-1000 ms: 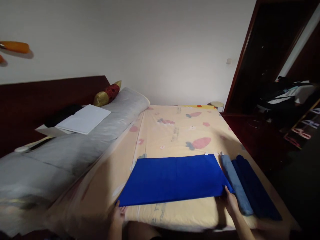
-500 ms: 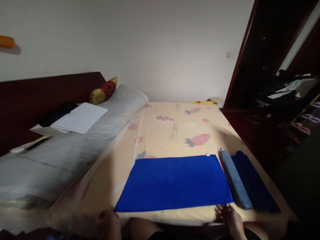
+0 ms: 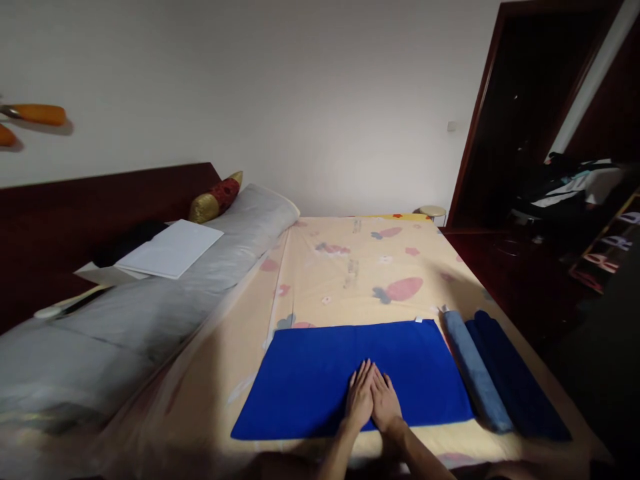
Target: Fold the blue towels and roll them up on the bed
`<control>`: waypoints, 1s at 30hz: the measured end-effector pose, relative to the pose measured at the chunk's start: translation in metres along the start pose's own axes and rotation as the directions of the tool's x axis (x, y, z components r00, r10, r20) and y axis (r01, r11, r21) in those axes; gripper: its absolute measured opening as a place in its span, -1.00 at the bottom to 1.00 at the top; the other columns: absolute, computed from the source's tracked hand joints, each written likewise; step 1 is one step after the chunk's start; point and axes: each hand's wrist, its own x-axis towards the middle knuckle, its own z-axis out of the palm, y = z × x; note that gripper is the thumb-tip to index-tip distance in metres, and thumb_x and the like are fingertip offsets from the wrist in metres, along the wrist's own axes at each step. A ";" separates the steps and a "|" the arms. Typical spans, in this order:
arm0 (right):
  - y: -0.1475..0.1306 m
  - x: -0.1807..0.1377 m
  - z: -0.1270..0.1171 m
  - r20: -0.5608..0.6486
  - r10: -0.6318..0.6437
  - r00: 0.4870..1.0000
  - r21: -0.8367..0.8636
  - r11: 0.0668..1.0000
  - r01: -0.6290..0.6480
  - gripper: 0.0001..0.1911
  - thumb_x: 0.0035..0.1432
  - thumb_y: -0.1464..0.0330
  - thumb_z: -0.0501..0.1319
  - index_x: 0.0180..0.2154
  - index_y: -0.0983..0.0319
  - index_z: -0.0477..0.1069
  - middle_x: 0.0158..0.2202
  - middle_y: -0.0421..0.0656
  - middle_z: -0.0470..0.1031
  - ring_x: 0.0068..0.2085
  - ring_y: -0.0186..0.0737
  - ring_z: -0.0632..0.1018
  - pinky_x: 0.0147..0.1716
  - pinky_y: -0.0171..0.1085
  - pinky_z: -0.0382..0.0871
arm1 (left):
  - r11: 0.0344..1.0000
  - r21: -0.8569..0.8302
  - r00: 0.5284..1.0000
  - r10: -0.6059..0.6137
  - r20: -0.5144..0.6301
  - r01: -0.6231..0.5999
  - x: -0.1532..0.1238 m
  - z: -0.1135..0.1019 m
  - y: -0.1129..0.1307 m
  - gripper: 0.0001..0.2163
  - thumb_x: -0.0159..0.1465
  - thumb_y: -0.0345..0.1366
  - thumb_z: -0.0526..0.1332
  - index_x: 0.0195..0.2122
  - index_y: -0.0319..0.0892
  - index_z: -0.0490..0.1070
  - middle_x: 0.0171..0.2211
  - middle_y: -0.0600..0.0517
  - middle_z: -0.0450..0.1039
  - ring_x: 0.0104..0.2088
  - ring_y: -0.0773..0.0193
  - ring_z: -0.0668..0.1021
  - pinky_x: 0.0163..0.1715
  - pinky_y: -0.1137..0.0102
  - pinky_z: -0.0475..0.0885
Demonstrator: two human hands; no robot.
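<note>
A blue towel (image 3: pixel 300 380) lies spread flat on the bed, with a small white tag at its far edge. My left hand (image 3: pixel 359 398) rests palm down on the middle of the towel, fingers stretched forward. Right beside it, touching along the thumb side, my right hand (image 3: pixel 385 400) also lies flat on the cloth. Neither hand grips anything. To the right of the towel is a light blue rolled towel (image 3: pixel 477 373), and beyond it a dark blue rolled or folded towel (image 3: pixel 517 380).
The bed (image 3: pixel 340 293) has a cream cover with a strawberry print. Along its left side lies a grey rolled bedding (image 3: pixel 220 257), with a white board (image 3: pixel 173 248) and a red-gold cushion (image 3: pixel 217 198) on it. A stool (image 3: pixel 433 211) stands at the far corner.
Both hands have come inward from the towel's near corners and now lie together on its middle. The towel stays spread. My view has tilted up slightly.
</note>
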 end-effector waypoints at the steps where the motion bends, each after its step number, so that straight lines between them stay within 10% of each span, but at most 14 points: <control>1: 0.006 -0.001 -0.002 -0.009 0.011 1.000 -0.028 1.000 -0.011 -0.42 0.17 0.28 -0.01 0.24 0.18 0.16 0.32 -0.09 0.07 0.34 -0.10 0.06 0.30 0.02 -0.20 | 1.000 0.027 0.999 0.000 0.046 -0.002 -0.005 -0.001 -0.003 -0.55 0.25 -0.29 -0.03 0.16 0.00 0.30 0.20 0.06 0.34 0.21 0.25 0.35 0.19 0.24 0.27; 5: 0.060 -0.030 -0.035 -0.211 0.134 0.968 -0.280 0.941 -0.191 -0.41 0.24 0.15 -0.09 0.26 0.17 0.10 0.35 -0.12 -0.03 0.36 -0.10 0.00 0.29 0.04 -0.18 | 0.922 0.322 0.966 -0.251 0.069 0.216 -0.032 -0.041 -0.052 -0.51 0.33 -0.16 -0.16 0.28 -0.01 0.05 0.33 0.03 0.05 0.33 0.18 0.13 0.29 0.07 0.01; 11: 0.141 -0.086 -0.086 -0.523 0.173 0.835 -0.152 0.945 -0.291 -0.29 0.14 -0.01 -0.01 0.26 0.13 0.11 0.34 -0.12 0.06 0.35 -0.05 0.04 0.28 0.10 -0.18 | 0.546 0.366 0.652 -0.695 -0.305 0.753 -0.072 -0.113 -0.135 -0.43 0.31 -0.01 -0.26 0.32 -0.06 -0.09 0.38 -0.04 -0.08 0.36 0.14 0.04 0.26 -0.02 0.03; 14: 0.143 -0.090 -0.078 -0.621 0.190 0.761 -0.106 0.941 -0.321 -0.27 0.14 0.00 -0.03 0.26 0.20 0.12 0.33 -0.03 0.06 0.35 0.02 0.04 0.27 0.17 -0.20 | 0.508 0.336 0.606 -0.717 -0.345 0.793 -0.071 -0.116 -0.137 -0.43 0.32 -0.03 -0.31 0.32 -0.09 -0.08 0.37 -0.08 -0.08 0.35 0.12 0.06 0.23 -0.11 0.03; 16: 0.129 -0.081 -0.063 -0.636 0.171 0.753 -0.144 0.932 -0.333 -0.28 0.17 0.04 -0.08 0.26 0.28 0.12 0.34 0.04 0.03 0.35 0.06 0.02 0.28 0.17 -0.21 | 0.546 0.368 0.655 -0.678 -0.335 0.753 -0.061 -0.104 -0.121 -0.45 0.33 -0.08 -0.32 0.32 -0.09 -0.09 0.37 -0.09 -0.06 0.34 0.12 0.08 0.22 -0.14 0.01; 21: 0.062 -0.032 -0.015 -0.200 0.021 0.980 -0.319 0.944 -0.085 -0.40 0.29 0.15 -0.17 0.29 0.19 0.01 0.35 -0.12 -0.03 0.35 -0.09 0.02 0.29 0.02 -0.07 | 0.876 0.424 0.961 -0.272 0.041 0.230 -0.028 -0.042 -0.045 -0.51 0.34 -0.22 -0.23 0.31 -0.01 -0.14 0.36 0.04 -0.04 0.35 0.23 0.06 0.28 0.07 0.01; 25: 0.027 0.009 -0.004 0.052 -0.110 0.993 -0.321 0.939 0.121 -0.45 0.29 0.18 -0.12 0.29 0.04 0.00 0.35 -0.24 -0.03 0.35 -0.17 0.03 0.30 -0.05 -0.08 | 0.945 0.328 0.961 -0.087 0.264 -0.005 -0.004 -0.008 -0.010 -0.51 0.33 -0.26 -0.21 0.31 0.04 -0.17 0.36 0.09 -0.06 0.34 0.24 0.08 0.29 0.10 0.05; 30: 0.064 0.027 -0.050 -0.130 0.041 0.991 -0.366 0.927 -0.086 -0.43 0.27 0.15 -0.11 0.26 0.16 0.09 0.34 -0.10 0.00 0.34 -0.10 0.05 0.28 0.03 -0.10 | 0.873 0.457 0.947 -0.274 0.166 0.172 0.007 -0.043 -0.058 -0.51 0.34 -0.12 -0.19 0.30 0.06 -0.10 0.36 0.08 -0.08 0.35 0.18 0.05 0.29 0.04 0.02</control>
